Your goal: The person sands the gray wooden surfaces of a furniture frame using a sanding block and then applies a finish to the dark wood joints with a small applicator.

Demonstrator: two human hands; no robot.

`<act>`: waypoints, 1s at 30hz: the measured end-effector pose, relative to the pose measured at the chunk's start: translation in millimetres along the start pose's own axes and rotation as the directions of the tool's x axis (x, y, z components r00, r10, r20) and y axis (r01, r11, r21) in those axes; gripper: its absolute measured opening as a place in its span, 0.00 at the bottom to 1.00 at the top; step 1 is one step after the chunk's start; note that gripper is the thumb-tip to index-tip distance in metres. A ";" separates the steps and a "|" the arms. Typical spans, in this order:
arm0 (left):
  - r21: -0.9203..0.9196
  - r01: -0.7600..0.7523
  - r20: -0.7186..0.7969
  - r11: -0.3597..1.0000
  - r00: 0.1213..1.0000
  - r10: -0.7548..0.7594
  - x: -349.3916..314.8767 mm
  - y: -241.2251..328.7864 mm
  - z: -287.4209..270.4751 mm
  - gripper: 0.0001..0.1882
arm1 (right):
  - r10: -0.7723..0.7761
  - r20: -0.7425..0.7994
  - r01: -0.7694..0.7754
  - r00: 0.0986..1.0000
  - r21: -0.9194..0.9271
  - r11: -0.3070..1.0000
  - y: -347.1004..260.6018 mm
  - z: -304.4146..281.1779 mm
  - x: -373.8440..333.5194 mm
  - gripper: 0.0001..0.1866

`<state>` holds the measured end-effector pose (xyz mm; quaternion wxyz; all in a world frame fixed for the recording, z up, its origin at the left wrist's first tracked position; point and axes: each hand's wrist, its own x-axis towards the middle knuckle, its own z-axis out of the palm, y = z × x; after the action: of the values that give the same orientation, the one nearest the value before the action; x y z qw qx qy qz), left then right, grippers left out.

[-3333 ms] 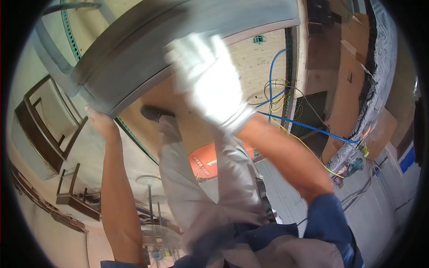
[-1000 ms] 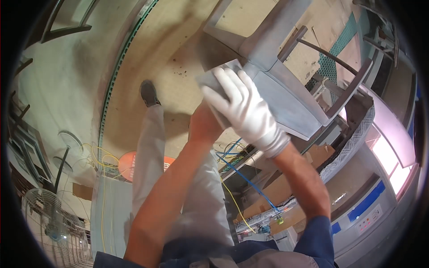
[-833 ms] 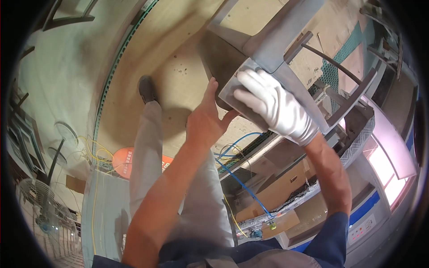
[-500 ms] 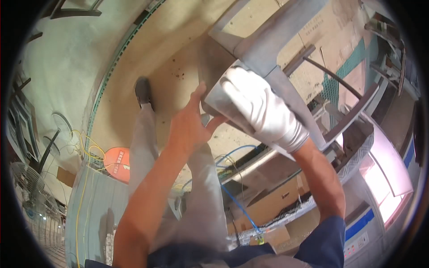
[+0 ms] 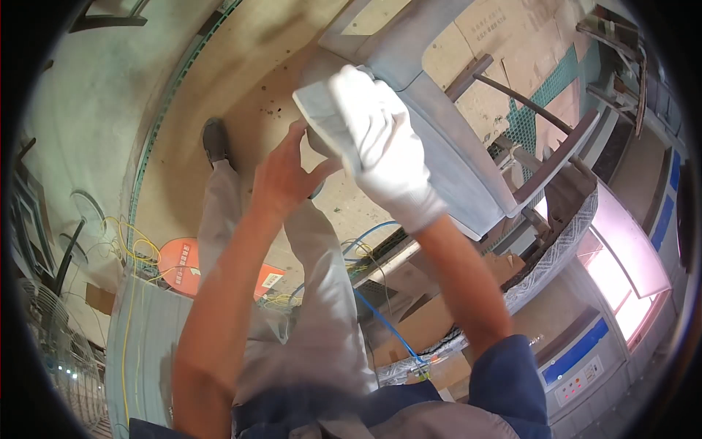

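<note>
A large smooth grey furniture frame (image 5: 446, 132) with a rounded inner corner slants across the upper middle. At its near left end is a pale flat face (image 5: 318, 106). My bare left hand (image 5: 284, 175) is closed at this end, with thumb and fingers apart around its lower edge. My right hand (image 5: 384, 143) wears a white cloth glove and is wrapped over the same end, covering much of it. The glove's fingertips are bright and blurred; whether anything lies beneath them is hidden.
A dark brown bar frame (image 5: 563, 161) stands to the right, by a plastic-wrapped edge (image 5: 559, 252). Below are a blue hose (image 5: 387, 325) and a red round-topped piece (image 5: 179, 263) with yellow cords. A wire fan guard (image 5: 69, 358) is at lower left, a lit pink-white panel (image 5: 621, 293) at right.
My gloved right hand has moved left and away from me along the frame's end. My left hand stays at the edge, shifted slightly left and farther away. The whole view has shifted a little.
</note>
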<state>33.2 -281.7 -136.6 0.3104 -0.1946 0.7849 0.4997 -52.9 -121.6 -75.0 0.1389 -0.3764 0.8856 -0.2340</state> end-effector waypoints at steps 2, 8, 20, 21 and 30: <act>0.351 -0.348 -0.016 0.869 0.926 0.378 0.7 -85.4 12.1 0.37 | 0.088 -0.006 -0.087 0.996 0.077 0.993 -41.8 28.2 15.2 0.32; -0.027 -0.260 0.054 0.965 0.964 0.261 -35.3 -96.5 -19.6 0.35 | 0.217 -0.145 -0.224 0.965 -0.036 0.974 -35.3 34.0 13.9 0.33; 0.363 -0.201 0.113 0.910 0.979 0.171 -113.9 -209.1 -92.4 0.27 | 0.514 -0.142 -0.519 0.846 -0.001 0.855 -83.7 36.1 31.1 0.39; 0.371 -0.233 0.146 0.899 0.971 0.191 -108.8 -191.9 -96.3 0.27 | 0.539 -0.206 -0.553 0.817 -0.010 0.833 -81.0 37.2 30.6 0.39; 0.411 -0.191 0.335 0.891 0.941 0.047 -99.2 -91.1 -162.3 0.21 | 0.659 -0.192 -0.625 0.727 0.212 0.751 -91.7 21.5 17.6 0.37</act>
<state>114.4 -467.9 -79.4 0.4361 0.0120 0.8276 0.3532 -0.7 -196.8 -47.0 0.1210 -0.0027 0.9535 -0.2760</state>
